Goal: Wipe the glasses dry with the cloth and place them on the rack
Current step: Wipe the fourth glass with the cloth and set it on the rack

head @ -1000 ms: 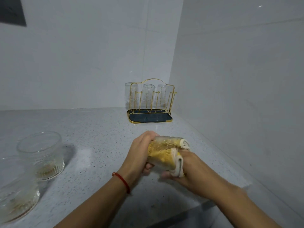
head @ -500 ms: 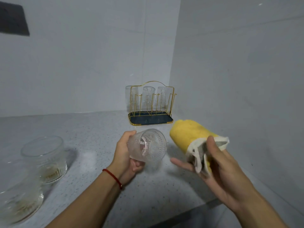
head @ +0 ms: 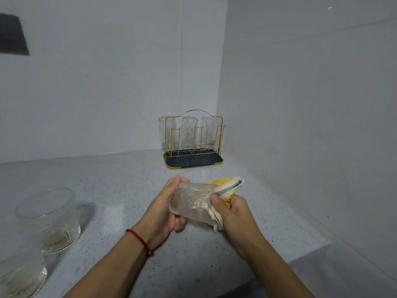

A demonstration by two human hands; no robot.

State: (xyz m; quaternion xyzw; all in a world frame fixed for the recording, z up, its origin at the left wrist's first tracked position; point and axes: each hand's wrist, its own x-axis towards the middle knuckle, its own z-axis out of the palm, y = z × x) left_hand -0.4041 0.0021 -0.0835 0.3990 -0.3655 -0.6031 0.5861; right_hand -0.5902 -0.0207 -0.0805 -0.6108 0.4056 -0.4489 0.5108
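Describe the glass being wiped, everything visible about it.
The glass is clear and ribbed, lying roughly on its side above the speckled counter. The left hand grips its base end; the right hand pinches the yellow cloth against its rim end. Cloth seems to be tucked inside it.

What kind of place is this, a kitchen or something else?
Most likely a home kitchen corner. A speckled stone counter meets pale, glossy walls, a gold wire rack holds upturned glasses, and two hands wipe a glass with a yellow cloth.
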